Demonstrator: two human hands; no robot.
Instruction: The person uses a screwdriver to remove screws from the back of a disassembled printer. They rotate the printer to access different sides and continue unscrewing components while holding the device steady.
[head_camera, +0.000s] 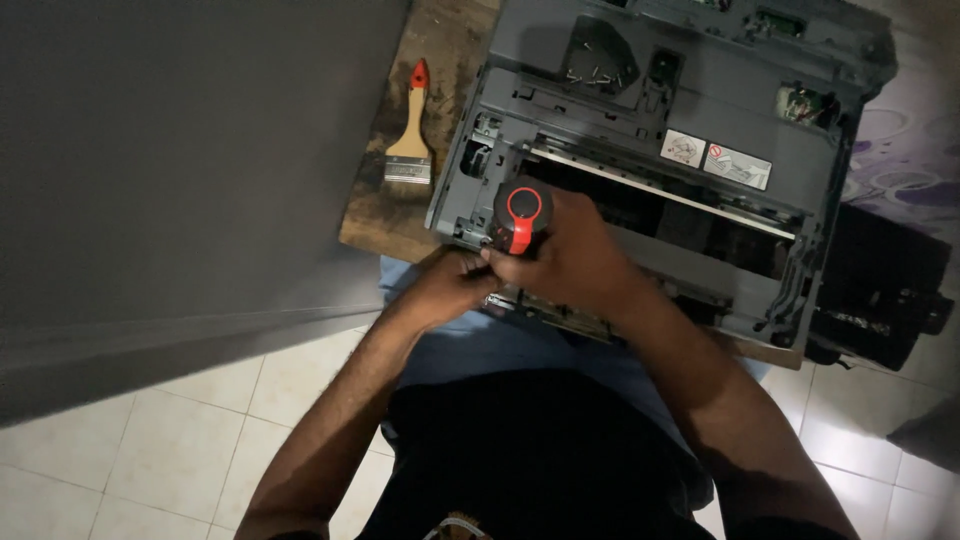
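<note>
The right hand (575, 262) is wrapping its grip closed around a black screwdriver handle with a red cap (520, 215), standing it upright at the near left corner of the opened grey plastic printer (700, 110). The left hand (450, 285) is pinching just beneath it, fingers curled at the printer's near edge. A wooden paintbrush with a red tip (410, 130) is lying on the bare strip of wooden desk (440, 50) to the left, well apart.

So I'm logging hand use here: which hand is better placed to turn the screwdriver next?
Probably the right hand: it grips the black-and-red screwdriver upright at the grey printer's front edge. The left hand only steadies nearby.
</note>
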